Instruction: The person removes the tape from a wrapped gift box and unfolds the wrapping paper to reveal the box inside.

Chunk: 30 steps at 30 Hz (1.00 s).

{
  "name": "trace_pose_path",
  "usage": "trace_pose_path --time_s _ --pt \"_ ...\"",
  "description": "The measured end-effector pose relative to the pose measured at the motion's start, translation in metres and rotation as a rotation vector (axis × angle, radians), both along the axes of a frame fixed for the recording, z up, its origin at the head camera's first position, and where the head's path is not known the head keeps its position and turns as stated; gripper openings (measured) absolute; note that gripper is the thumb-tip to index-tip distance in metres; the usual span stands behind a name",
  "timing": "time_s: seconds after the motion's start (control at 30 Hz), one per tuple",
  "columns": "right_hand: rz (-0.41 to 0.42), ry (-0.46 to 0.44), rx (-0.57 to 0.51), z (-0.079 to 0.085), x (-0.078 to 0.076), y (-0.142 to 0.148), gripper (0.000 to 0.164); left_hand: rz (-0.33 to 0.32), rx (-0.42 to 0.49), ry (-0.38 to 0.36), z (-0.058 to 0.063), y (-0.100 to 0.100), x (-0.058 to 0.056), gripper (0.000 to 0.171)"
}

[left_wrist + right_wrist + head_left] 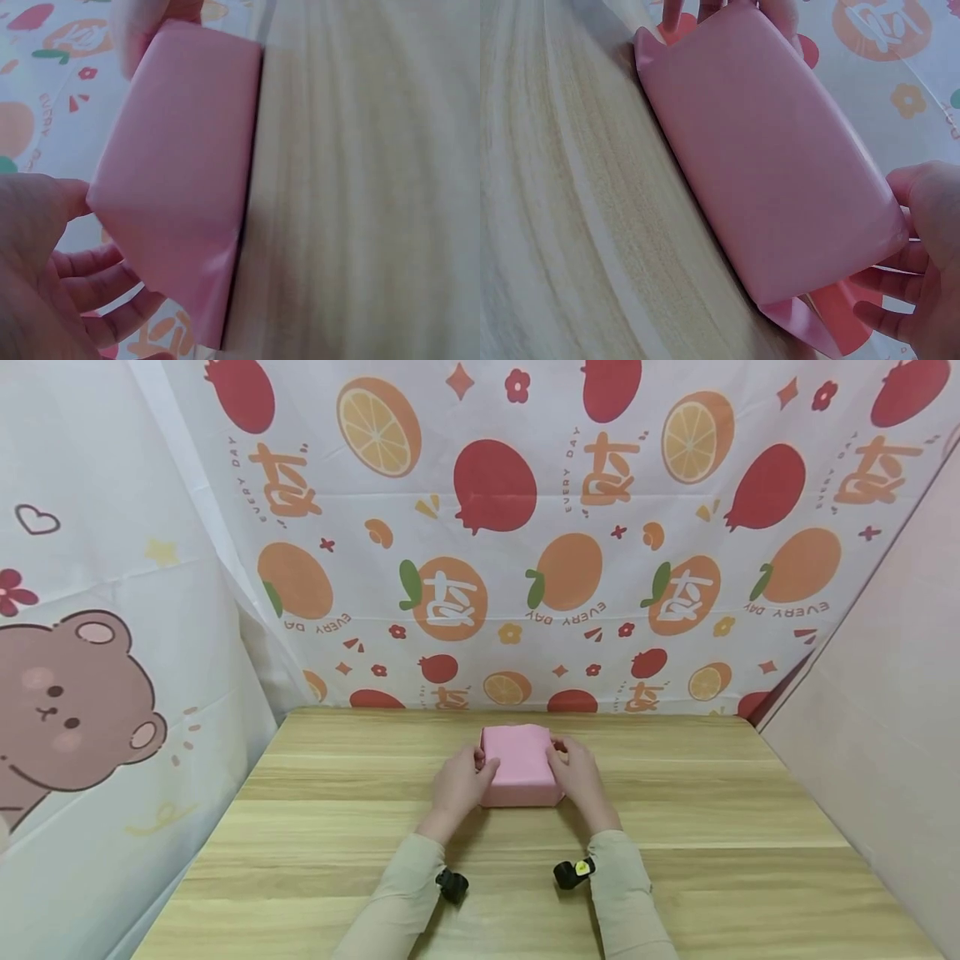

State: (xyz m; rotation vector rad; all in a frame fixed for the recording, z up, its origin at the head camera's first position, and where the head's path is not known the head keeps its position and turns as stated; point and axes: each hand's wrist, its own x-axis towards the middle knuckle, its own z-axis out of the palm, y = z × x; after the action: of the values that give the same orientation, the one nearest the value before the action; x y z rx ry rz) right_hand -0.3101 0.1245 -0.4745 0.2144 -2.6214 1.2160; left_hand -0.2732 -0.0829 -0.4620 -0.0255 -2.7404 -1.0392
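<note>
A pink-wrapped box [519,764] is rested on the worktop [322,827], near its far edge. It is gripped at opposite sides by the left hand [459,783] and right hand [579,777]. Behind, "EVERY DAY" is printed repeatedly on a fruit-patterned cloth [517,547].

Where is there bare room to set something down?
The table is bare between the left hand and the left edge, and between the right hand and the right edge. Crowded: far centre, where both hands hold the pink package.
</note>
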Motion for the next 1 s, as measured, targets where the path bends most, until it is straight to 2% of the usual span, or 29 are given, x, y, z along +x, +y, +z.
trace_pose_path --time_s 0.23,0.4,0.53,0.63,0.7,0.83,1.0 --pt "0.01 0.011 0.024 -0.001 -0.004 0.001 0.038 -0.035 0.082 -0.064 0.008 -0.003 -0.008 0.026" --pt "0.007 -0.004 0.06 -0.004 -0.008 0.002 0.04 -0.049 0.079 -0.065 0.009 -0.004 -0.018 0.02" --pt "0.012 0.01 0.092 -0.002 -0.012 0.001 0.042 -0.057 0.032 -0.048 0.009 -0.002 -0.029 0.018" --pt "0.031 0.014 0.156 -0.002 -0.018 0.0 0.046 -0.064 -0.004 -0.025 0.01 0.001 -0.036 0.021" --pt "0.043 0.003 0.2 -0.002 -0.022 -0.002 0.049 -0.075 -0.045 -0.001 0.01 0.002 -0.041 0.026" --pt "0.05 -0.058 0.224 -0.002 -0.028 -0.003 0.054 -0.105 -0.134 0.037 0.008 0.005 -0.051 0.041" --pt "0.076 -0.075 0.241 -0.003 -0.036 -0.004 0.056 -0.142 -0.184 -0.006 0.003 0.008 -0.061 0.053"
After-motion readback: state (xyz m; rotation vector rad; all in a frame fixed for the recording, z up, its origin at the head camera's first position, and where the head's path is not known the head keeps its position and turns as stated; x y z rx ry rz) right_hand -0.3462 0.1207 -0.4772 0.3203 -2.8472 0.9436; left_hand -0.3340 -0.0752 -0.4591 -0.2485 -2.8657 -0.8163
